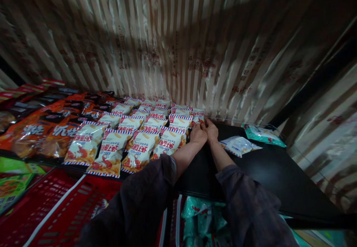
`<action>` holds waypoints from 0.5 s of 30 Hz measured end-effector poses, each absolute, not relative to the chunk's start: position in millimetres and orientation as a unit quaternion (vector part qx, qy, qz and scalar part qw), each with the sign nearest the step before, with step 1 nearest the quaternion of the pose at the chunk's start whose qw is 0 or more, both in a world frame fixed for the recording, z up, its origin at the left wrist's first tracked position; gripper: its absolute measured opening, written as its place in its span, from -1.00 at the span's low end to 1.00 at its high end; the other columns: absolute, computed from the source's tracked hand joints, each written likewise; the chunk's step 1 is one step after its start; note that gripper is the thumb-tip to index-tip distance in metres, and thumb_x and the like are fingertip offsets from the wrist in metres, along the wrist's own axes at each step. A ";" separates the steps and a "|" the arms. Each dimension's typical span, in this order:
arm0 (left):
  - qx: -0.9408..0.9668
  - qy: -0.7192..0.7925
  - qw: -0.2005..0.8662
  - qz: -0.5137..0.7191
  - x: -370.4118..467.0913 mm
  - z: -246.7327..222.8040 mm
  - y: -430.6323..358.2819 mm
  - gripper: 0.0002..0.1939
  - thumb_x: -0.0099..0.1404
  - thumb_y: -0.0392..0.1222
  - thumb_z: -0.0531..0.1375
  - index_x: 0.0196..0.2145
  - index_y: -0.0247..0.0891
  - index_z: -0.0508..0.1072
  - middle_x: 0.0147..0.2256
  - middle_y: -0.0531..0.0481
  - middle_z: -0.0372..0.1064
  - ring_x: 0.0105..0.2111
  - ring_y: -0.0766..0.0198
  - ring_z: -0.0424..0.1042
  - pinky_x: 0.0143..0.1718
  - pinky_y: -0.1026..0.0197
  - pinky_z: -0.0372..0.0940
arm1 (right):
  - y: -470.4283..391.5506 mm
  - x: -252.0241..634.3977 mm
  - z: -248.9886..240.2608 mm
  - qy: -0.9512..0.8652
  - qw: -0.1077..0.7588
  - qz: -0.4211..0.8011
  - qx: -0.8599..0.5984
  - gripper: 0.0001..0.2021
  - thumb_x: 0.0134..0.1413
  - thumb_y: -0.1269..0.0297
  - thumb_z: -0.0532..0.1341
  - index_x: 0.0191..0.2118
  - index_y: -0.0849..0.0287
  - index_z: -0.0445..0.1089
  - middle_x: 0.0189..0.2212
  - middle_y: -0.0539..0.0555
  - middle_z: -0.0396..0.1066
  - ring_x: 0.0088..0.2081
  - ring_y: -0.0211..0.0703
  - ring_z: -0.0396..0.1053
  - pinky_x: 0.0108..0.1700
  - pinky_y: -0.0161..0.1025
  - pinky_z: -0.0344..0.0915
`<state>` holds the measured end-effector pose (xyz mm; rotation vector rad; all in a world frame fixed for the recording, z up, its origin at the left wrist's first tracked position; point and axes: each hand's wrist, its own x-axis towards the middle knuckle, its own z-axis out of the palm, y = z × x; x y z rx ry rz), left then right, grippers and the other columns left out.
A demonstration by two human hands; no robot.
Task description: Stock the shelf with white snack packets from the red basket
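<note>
My left hand and my right hand meet at the back of the black shelf. Their bent fingers are closed on the lower part of a white snack bag with red lettering, at the right end of the back row. My fingertips are partly hidden behind the hands. Left of them, several matching snack bags lie in slanting, overlapping rows. To the right of my right hand, another white and blue bag lies flat on its own.
Orange and black snack bags fill the shelf's left part. A green bag lies at the back right. Below the front edge are a red basket and teal packets. A striped curtain-like sheet hangs behind.
</note>
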<state>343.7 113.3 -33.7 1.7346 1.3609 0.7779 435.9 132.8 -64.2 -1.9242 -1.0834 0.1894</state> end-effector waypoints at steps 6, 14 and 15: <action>0.664 0.546 0.412 0.301 343.1 -35.5 112.0 -0.57 0.37 -0.24 -0.02 0.14 -0.38 0.35 0.20 -0.26 0.27 0.23 0.05 0.23 0.24 0.14 0.11 | 129.9 433.7 -63.0 -0.453 0.411 0.073 -0.788 -0.52 0.06 0.36 0.17 0.15 0.04 0.39 -0.17 0.13 0.55 -0.12 0.03 0.46 0.01 -0.08 0.32; 0.639 0.535 0.443 0.331 344.8 -41.0 117.7 -0.66 0.33 -0.25 0.05 0.01 -0.30 0.45 0.13 -0.24 0.37 0.18 0.05 0.29 0.19 0.14 0.16 | 120.7 427.6 -51.9 -0.454 0.343 0.068 -0.819 -0.54 0.17 0.33 0.12 0.20 0.12 0.32 -0.06 0.19 0.52 -0.06 0.03 0.46 0.00 -0.11 0.33; 0.635 0.533 0.447 0.338 345.0 -41.9 118.1 -0.67 0.33 -0.25 0.06 0.00 -0.28 0.45 0.11 -0.23 0.38 0.18 0.05 0.29 0.19 0.13 0.16 | 120.2 427.1 -50.6 -0.455 0.338 0.067 -0.821 -0.54 0.17 0.33 0.12 0.20 0.13 0.32 -0.04 0.19 0.51 -0.05 0.03 0.46 0.00 -0.11 0.33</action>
